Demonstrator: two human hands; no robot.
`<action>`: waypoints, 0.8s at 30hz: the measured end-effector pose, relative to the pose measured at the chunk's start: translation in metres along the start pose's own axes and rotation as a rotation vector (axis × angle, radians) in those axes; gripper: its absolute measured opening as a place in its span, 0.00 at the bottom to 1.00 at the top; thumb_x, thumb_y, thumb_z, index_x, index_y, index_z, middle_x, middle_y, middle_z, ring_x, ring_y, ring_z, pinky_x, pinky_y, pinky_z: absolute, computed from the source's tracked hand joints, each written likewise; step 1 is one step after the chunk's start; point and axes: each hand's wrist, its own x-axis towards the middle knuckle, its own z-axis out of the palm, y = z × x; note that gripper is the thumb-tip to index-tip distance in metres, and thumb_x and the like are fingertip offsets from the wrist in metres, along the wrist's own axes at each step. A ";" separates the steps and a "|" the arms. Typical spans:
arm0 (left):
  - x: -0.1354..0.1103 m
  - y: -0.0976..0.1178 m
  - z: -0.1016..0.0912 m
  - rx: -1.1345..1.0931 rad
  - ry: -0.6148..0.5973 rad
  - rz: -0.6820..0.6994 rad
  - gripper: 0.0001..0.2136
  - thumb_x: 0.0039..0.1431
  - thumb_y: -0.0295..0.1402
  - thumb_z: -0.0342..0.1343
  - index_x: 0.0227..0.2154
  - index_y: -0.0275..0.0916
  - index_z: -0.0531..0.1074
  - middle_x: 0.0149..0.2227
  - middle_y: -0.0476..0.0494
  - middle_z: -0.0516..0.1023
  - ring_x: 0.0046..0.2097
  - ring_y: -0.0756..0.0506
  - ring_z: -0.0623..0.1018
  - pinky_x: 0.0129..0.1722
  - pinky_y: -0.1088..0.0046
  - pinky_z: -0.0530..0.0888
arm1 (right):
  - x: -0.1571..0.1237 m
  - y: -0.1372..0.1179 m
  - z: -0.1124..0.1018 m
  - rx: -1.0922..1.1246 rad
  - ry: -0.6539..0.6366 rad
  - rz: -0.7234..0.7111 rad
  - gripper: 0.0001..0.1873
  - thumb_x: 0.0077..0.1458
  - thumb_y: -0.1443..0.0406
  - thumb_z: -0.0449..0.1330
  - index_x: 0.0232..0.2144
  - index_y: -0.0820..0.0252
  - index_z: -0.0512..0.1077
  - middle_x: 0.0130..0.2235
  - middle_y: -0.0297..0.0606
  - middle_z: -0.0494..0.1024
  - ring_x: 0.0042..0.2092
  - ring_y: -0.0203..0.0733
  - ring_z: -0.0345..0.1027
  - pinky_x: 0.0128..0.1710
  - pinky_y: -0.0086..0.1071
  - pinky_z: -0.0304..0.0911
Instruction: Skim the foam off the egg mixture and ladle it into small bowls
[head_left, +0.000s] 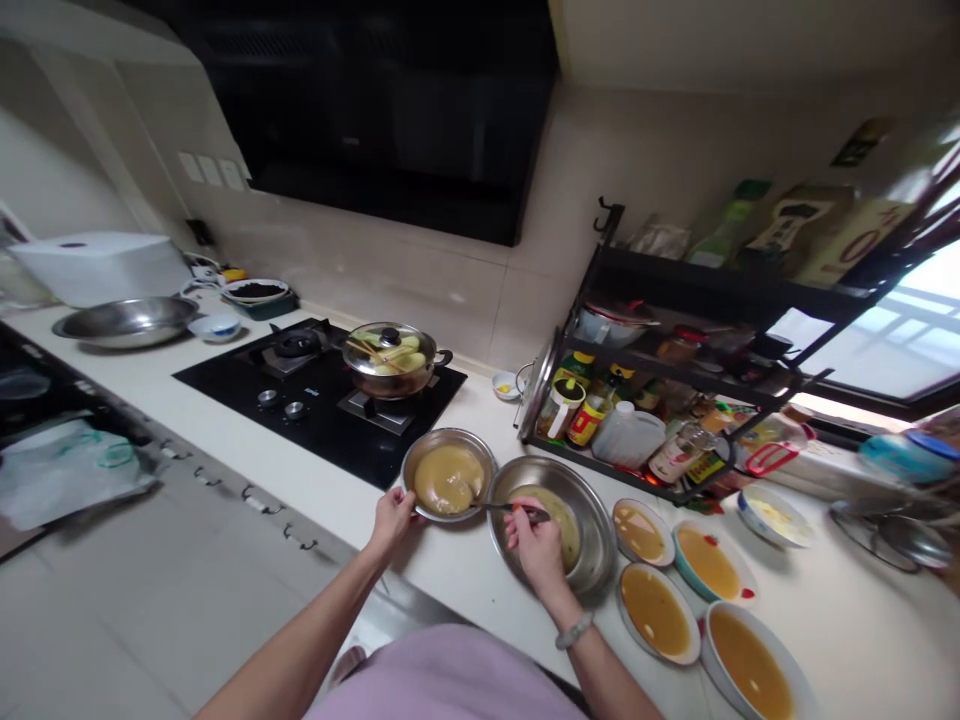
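My left hand grips the near rim of a small steel bowl filled with thick yellow-brown batter. My right hand is closed round the handle of a ladle; the ladle's head dips into the batter in that small bowl. The right hand hovers over a larger steel bowl that also holds some yellow batter.
Several dishes of orange-brown liquid stand to the right on the counter. A lidded pot sits on the black gas hob. A black rack of bottles and jars stands behind the bowls. A steel basin lies far left.
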 end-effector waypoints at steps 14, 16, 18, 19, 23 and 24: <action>-0.026 0.006 -0.008 -0.026 0.031 0.002 0.13 0.38 0.39 0.57 0.19 0.42 0.57 0.15 0.58 0.64 0.18 0.52 0.68 0.20 0.74 0.71 | 0.001 -0.010 -0.024 0.158 0.065 -0.038 0.21 0.49 0.50 0.62 0.34 0.62 0.71 0.22 0.36 0.75 0.20 0.38 0.67 0.17 0.28 0.64; -0.027 0.006 -0.009 -0.024 0.041 0.000 0.13 0.38 0.39 0.57 0.19 0.42 0.57 0.14 0.59 0.61 0.17 0.53 0.66 0.19 0.74 0.71 | 0.002 -0.014 -0.028 0.211 0.107 0.004 0.20 0.46 0.51 0.64 0.33 0.62 0.70 0.21 0.35 0.75 0.20 0.38 0.66 0.17 0.29 0.63; -0.027 0.006 -0.010 -0.021 0.042 0.001 0.13 0.38 0.39 0.57 0.19 0.42 0.58 0.13 0.60 0.60 0.17 0.53 0.64 0.19 0.74 0.71 | 0.002 -0.020 -0.035 0.246 0.138 0.020 0.20 0.45 0.52 0.65 0.33 0.62 0.70 0.21 0.36 0.76 0.20 0.38 0.67 0.18 0.29 0.63; -0.027 0.006 -0.011 -0.021 0.040 0.003 0.13 0.38 0.39 0.57 0.19 0.42 0.58 0.14 0.59 0.61 0.17 0.53 0.65 0.19 0.74 0.71 | 0.002 -0.024 -0.039 0.253 0.153 0.018 0.20 0.44 0.53 0.66 0.33 0.62 0.70 0.22 0.36 0.76 0.21 0.38 0.67 0.18 0.29 0.63; -0.023 0.006 -0.012 -0.016 0.038 -0.007 0.12 0.38 0.39 0.57 0.19 0.42 0.58 0.15 0.59 0.62 0.18 0.52 0.67 0.20 0.73 0.71 | -0.004 -0.033 -0.067 0.213 0.236 -0.014 0.22 0.45 0.52 0.66 0.35 0.62 0.70 0.23 0.36 0.76 0.23 0.39 0.69 0.20 0.29 0.64; -0.022 0.006 -0.013 -0.012 0.040 -0.014 0.12 0.38 0.39 0.57 0.19 0.42 0.58 0.15 0.58 0.62 0.18 0.52 0.67 0.21 0.73 0.72 | -0.007 -0.035 -0.075 0.193 0.255 -0.019 0.22 0.45 0.52 0.66 0.36 0.62 0.70 0.23 0.36 0.76 0.23 0.39 0.70 0.21 0.29 0.64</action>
